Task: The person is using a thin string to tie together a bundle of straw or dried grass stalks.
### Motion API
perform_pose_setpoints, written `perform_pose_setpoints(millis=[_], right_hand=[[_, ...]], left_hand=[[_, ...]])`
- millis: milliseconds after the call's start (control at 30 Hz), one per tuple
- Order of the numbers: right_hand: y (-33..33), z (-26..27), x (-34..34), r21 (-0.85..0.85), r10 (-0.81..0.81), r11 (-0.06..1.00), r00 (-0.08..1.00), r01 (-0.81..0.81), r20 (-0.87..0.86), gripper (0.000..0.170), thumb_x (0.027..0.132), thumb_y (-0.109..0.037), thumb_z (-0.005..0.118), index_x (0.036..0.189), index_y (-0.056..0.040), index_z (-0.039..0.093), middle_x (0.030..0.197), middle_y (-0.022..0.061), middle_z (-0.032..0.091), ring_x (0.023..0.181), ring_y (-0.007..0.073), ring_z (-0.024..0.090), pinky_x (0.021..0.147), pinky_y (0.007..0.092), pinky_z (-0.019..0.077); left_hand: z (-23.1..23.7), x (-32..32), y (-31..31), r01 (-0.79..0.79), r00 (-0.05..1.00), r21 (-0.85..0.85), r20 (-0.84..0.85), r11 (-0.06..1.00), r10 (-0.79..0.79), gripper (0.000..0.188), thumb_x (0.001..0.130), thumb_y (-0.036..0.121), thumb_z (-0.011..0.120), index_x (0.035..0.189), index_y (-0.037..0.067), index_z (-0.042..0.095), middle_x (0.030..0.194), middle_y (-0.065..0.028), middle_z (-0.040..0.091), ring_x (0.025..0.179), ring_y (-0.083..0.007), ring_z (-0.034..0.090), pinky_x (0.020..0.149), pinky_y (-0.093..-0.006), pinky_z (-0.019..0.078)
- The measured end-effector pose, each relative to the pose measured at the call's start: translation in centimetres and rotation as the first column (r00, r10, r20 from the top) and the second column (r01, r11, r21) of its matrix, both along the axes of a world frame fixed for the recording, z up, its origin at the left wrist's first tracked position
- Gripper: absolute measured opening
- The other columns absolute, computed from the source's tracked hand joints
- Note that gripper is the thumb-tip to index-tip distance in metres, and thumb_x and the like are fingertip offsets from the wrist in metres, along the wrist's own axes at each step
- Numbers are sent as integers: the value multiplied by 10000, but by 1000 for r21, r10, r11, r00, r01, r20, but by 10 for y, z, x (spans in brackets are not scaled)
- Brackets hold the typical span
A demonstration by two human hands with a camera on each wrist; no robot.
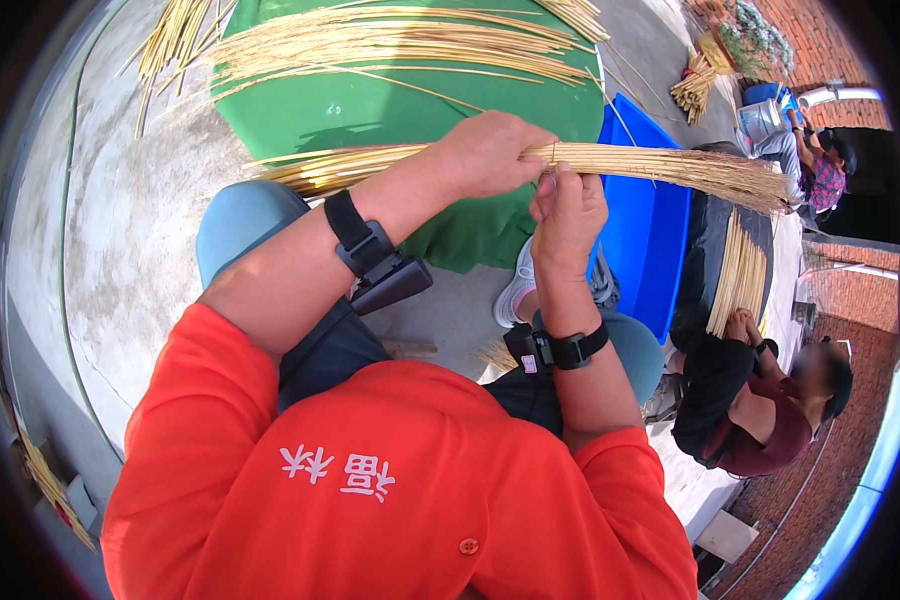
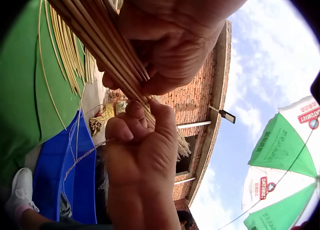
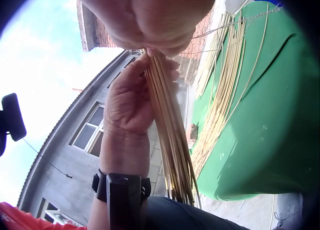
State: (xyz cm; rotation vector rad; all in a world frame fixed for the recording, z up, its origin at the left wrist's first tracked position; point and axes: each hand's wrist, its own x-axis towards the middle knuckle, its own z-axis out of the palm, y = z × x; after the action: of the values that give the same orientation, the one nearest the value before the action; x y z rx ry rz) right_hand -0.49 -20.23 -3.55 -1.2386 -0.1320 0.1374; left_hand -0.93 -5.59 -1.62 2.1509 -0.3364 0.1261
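Observation:
A bundle of thin straw-coloured stalks [image 1: 670, 165] with a bushy brown end lies across both hands in the head view. My left hand [image 1: 490, 155] grips it from above, fingers wrapped around the stalks. Just beside it, my right hand [image 1: 572, 215] comes up from below, its thumb and fingertips right at the bundle. Twine [image 2: 80, 159] runs from the right hand's curled fingers toward the blue bin in the left wrist view. In the right wrist view the stalks' cut ends [image 3: 182, 192] point down by the knee, and the right hand hides the binding spot.
Loose stalks [image 1: 400, 45] are spread over a green-covered surface [image 1: 370, 105] ahead. A blue bin [image 1: 645, 225] stands beside the right knee. At the right, a seated person [image 1: 760, 400] handles another stalk bundle [image 1: 738, 275]; someone else [image 1: 828, 175] sits farther back.

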Motion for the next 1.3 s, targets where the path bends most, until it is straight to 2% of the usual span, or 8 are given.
perform_pose_setpoints(millis=[133,200,267,300,333,400,1000,1300], right_hand=[[1,14,6,-72,41,996,998,-44,-54,172,874,-132,536,988,-6,508,681,49,552,479,94,487,430,223,393],[-12,35,12,-549,175,800,969,-243,-174,269,893,-204,545,1059,8,547,749,78,601,593,135,584,535,234,475],[-33,40,16,-826,188,541,934,160,304,185,817,-137,619,962,-23,611,776,95,599,623,193,586,559,286,470],[-38,48,14,-794,234,403,788,455,570,150,771,-100,646,912,-50,632,763,91,581,644,242,579,569,322,465],[-38,54,14,-795,231,400,790,455,568,150,771,-100,646,912,-50,632,763,91,581,644,242,579,569,322,465],[-33,60,16,-559,276,479,488,677,828,202,671,-73,700,865,-73,641,875,83,584,785,281,555,684,352,448],[-19,14,27,-773,487,619,702,143,519,111,666,-10,655,719,-38,562,757,90,529,786,287,501,686,375,415],[-11,13,18,-605,344,746,617,277,707,117,682,17,640,727,-31,544,761,88,523,751,267,483,665,349,412]], left_hand=[[-5,7,7,-40,999,-62,-38,997,38,233,747,207,515,889,71,641,738,-177,612,695,-341,583,633,-429,458],[-2,13,16,-34,998,-59,-63,998,30,239,744,209,526,892,59,639,734,-179,611,682,-334,581,624,-421,454],[1,14,22,-24,996,-57,-89,998,19,246,740,212,537,895,48,636,730,-180,609,670,-327,579,616,-413,451],[2,13,22,-2,993,-11,-116,1000,1,289,757,200,541,993,52,619,734,-162,606,648,-270,558,602,-373,443],[3,12,21,22,990,34,-143,999,-16,348,774,188,546,1091,57,602,739,-144,603,627,-213,537,589,-334,435],[6,11,17,62,982,108,-186,992,-41,350,777,193,549,1093,52,599,743,-145,603,631,-216,538,594,-335,436],[-8,8,8,165,978,256,-168,953,-125,341,798,324,593,976,36,631,764,-194,608,702,-345,564,637,-405,434],[7,2,4,122,986,290,-148,949,-81,316,768,351,571,858,60,657,779,-173,630,764,-358,598,674,-434,473]])
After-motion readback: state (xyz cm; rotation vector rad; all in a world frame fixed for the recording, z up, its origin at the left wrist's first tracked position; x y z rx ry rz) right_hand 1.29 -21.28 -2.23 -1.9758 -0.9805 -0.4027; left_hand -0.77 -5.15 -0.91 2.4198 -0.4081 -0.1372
